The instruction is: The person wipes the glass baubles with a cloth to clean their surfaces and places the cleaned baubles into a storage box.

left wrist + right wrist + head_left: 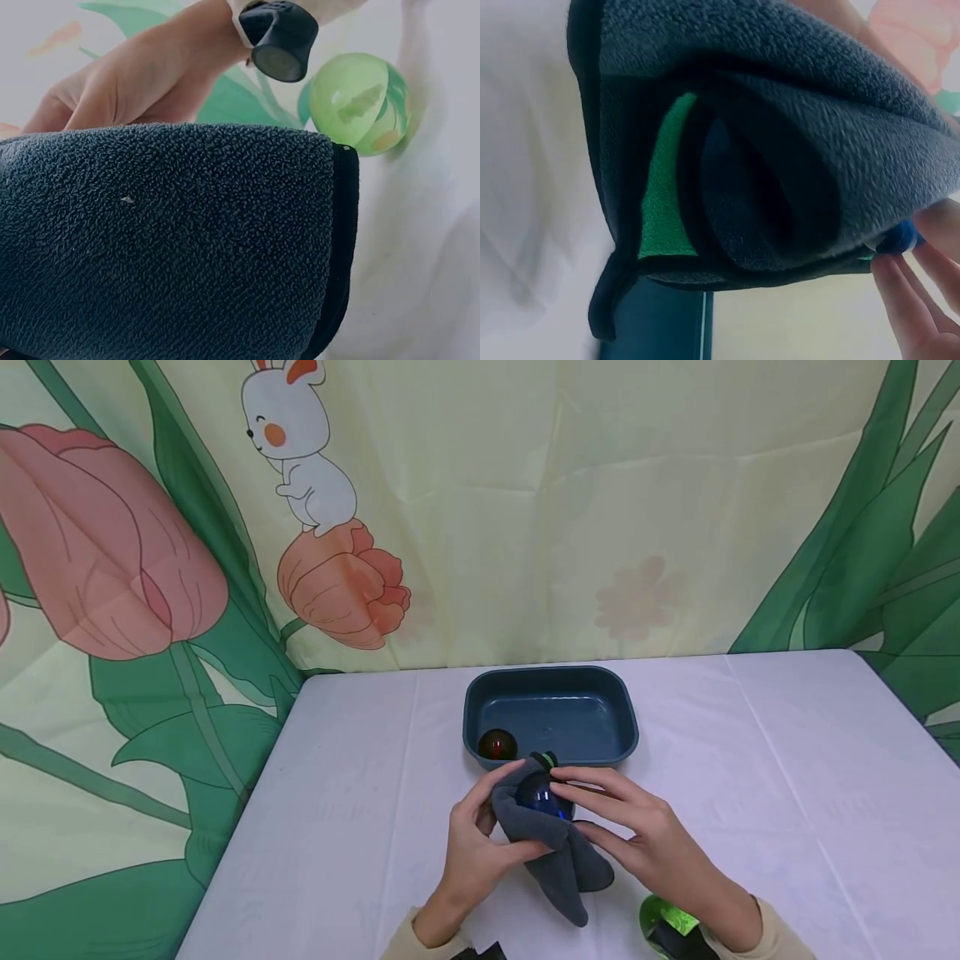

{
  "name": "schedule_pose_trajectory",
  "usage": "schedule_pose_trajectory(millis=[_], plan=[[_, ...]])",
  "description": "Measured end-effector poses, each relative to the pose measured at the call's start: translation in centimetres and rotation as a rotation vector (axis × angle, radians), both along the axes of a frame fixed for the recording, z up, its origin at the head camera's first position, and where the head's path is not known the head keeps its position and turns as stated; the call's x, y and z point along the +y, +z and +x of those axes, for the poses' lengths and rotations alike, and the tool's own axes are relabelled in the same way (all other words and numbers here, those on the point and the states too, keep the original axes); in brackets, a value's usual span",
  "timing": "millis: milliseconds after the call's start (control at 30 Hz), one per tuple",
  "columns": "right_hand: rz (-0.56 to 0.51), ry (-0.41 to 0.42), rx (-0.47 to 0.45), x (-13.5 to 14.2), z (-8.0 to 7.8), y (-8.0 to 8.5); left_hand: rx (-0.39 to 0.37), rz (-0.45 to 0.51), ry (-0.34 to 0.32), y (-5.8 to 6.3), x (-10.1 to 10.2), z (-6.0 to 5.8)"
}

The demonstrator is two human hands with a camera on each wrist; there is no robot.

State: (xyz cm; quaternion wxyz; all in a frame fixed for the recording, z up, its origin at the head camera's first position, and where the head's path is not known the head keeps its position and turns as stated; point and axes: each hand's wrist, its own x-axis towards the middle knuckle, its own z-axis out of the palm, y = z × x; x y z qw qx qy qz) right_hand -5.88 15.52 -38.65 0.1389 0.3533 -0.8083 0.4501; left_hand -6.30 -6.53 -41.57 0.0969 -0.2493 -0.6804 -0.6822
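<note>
A grey cloth [534, 831] is wrapped partly around a shiny blue ball [538, 793] in the middle of the head view. My left hand [476, 852] grips the cloth from the left, its thumb lying across the front. From the right, my right hand [648, 827] holds the ball with fingers and thumb. Folds of the cloth hang down below both hands. The right wrist view shows the cloth's black edging, a green patch inside it and a little of the blue ball [897, 238] between fingers.
Just beyond my hands stands a dark blue bin [577, 718] with a dark red ball [497, 744] in its near left corner. A clear green ball [654, 914] lies on the white table [750, 827] by my right wrist. A printed curtain [487, 527] hangs behind.
</note>
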Motion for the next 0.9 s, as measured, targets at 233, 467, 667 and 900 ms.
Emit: schedule_pose_trajectory(millis=[233, 467, 667, 900], plan=[[-0.098, -0.001, -0.130, -0.27, 0.05, -0.16, 0.012, 0.002, -0.008, -0.18, -0.03, 0.00], [-0.183, 0.031, -0.316, -0.23, -0.13, 0.10, 0.021, -0.007, -0.005, -0.17, 0.05, 0.01], [-0.081, 0.030, -0.177, 0.16, -0.22, 0.50, 0.011, 0.009, -0.008, -0.21, 0.06, 0.04], [0.008, 0.002, -0.007, 0.22, -0.15, 0.18, -0.001, 0.014, -0.015, -0.17, 0.12, 0.05]])
